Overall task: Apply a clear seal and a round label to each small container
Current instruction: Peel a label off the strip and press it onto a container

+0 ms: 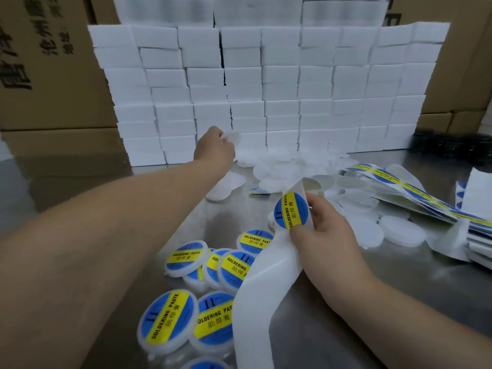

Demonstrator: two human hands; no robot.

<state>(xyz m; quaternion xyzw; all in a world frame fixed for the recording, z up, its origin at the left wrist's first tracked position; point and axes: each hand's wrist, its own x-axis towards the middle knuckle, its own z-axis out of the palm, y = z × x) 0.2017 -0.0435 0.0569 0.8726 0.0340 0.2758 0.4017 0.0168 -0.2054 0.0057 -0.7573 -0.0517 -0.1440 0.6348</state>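
My left hand (214, 149) reaches far forward and pinches a thin clear round seal (234, 136) in front of the white stack. My right hand (323, 227) grips a white backing strip (262, 286) that carries a round blue and yellow "SOLDERING PASTE" label (291, 211) at its top. Several labelled white containers (167, 319) lie in the near middle of the steel table. Several unlabelled white containers (402, 231) lie to the right of my right hand. A loose pile of clear seals (277, 161) spreads at the foot of the stack.
A wall of stacked white foam blocks (266, 89) stands at the back, with brown cardboard boxes (48, 62) behind and left. Label strips (415, 190) lie fanned at the right edge. The steel table (332, 302) shows bare metal at the near right and far left.
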